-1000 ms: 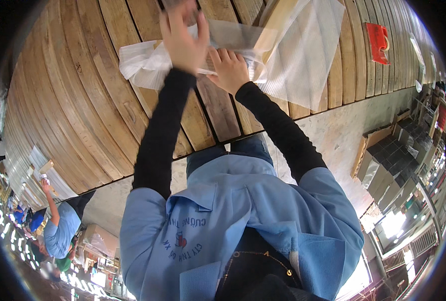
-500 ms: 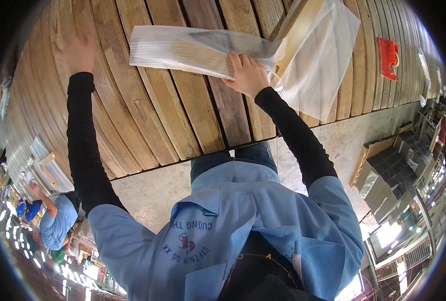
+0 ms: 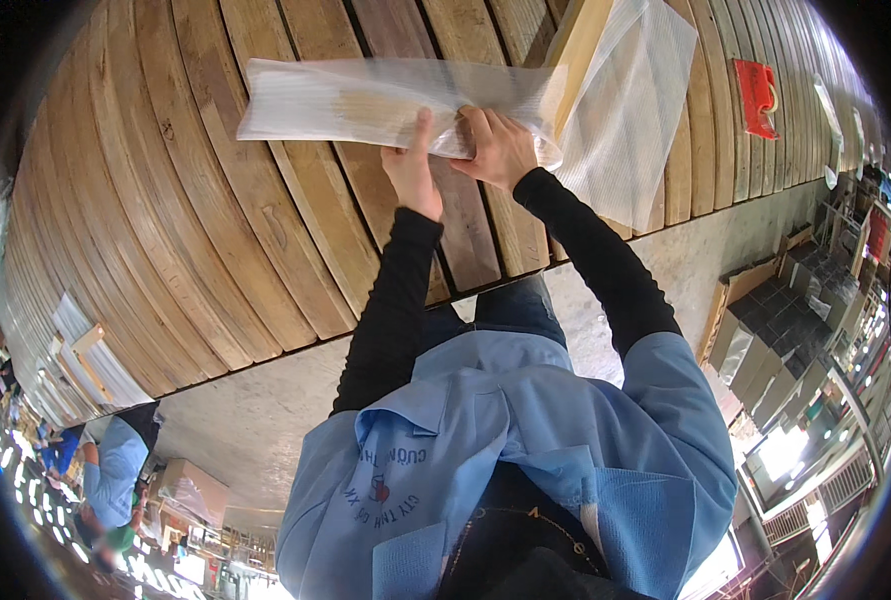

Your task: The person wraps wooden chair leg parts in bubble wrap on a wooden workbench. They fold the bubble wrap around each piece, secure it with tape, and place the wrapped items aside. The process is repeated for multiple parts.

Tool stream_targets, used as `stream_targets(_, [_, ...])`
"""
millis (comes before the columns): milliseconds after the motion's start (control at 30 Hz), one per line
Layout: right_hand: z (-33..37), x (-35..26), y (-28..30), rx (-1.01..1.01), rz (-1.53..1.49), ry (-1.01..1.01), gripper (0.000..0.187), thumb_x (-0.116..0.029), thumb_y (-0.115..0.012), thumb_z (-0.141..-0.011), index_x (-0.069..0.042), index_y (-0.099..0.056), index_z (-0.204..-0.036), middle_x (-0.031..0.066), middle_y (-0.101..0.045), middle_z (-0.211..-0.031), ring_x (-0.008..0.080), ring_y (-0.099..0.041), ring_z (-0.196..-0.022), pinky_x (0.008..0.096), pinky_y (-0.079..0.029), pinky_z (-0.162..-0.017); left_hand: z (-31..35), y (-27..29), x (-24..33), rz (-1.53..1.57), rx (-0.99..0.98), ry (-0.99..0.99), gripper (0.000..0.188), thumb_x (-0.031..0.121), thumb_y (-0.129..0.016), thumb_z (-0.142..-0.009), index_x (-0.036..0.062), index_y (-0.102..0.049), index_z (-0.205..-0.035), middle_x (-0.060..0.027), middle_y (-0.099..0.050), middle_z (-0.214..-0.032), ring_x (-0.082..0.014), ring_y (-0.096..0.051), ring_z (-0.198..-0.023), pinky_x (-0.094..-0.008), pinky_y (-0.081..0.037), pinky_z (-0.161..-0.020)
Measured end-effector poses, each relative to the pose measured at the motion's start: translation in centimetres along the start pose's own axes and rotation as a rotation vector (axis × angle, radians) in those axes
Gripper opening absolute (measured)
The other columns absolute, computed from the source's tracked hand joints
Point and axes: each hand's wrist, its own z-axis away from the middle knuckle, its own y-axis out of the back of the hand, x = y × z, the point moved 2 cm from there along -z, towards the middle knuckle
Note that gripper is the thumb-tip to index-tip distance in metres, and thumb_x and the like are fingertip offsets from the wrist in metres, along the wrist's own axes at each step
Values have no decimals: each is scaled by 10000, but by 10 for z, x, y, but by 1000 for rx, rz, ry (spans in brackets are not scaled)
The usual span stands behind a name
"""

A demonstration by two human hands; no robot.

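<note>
A translucent white packing foam sheet (image 3: 285, 105) lies folded lengthwise into a strip, with a pale wooden piece showing faintly through it. At its near edge is my left hand (image 3: 413, 178), thumb laid on top and the fingers partly hidden below. Close beside it, my right hand (image 3: 503, 152) grips the strip near its right end, fingers curled over the foam. A light wooden bar (image 3: 577, 65) slants away just beyond the right hand. Next to that bar, more foam sheeting (image 3: 630, 120) spreads loosely over the boards.
Long wooden slats (image 3: 215, 190) make up the work surface. A red tape dispenser (image 3: 755, 98) lies to the right. White-wrapped pieces (image 3: 95, 345) rest at the far left, near another person in a blue shirt (image 3: 117, 470). Dark stacked blocks and cartons (image 3: 780, 325) stand on the right-hand floor.
My left hand has come from the far left to the strip's near edge, beside the right hand. The right hand keeps its hold, and the foam strip has shifted slightly.
</note>
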Motion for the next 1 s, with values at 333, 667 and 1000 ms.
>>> stream_targets(333, [31,59,92,-283,-723,161,965,-337,-943,-631,-69,-496,-1444,179,-573,-1391,367,-562,-1281,448,-473,-1056,130,-91,-10,-427,65,-535,732,86,-880,-807,-87,-495,-1405,-162,-592,-1357,-253,-581,-1225,-381,-477,-1057])
stream_targets(667, [14,122,117,-918,-700,693,785,-227,-936,-628,-48,-595,-1311,174,-641,-1245,366,-587,-1209,432,-459,-1022,182,-92,-81,-1483,-461,-653,660,187,-869,-845,14,-566,-1406,-157,-607,-1405,-275,-581,-1276,-410,-466,-1079])
stream_targets(1000, [9,141,90,-867,-745,908,864,-292,-953,-643,-40,-557,-1368,149,-663,-1198,358,-594,-1196,421,-446,-1053,156,-105,-94,-1627,-645,-582,619,197,-865,-852,-2,-593,-1371,-160,-626,-1382,-268,-595,-1255,-405,-469,-1072])
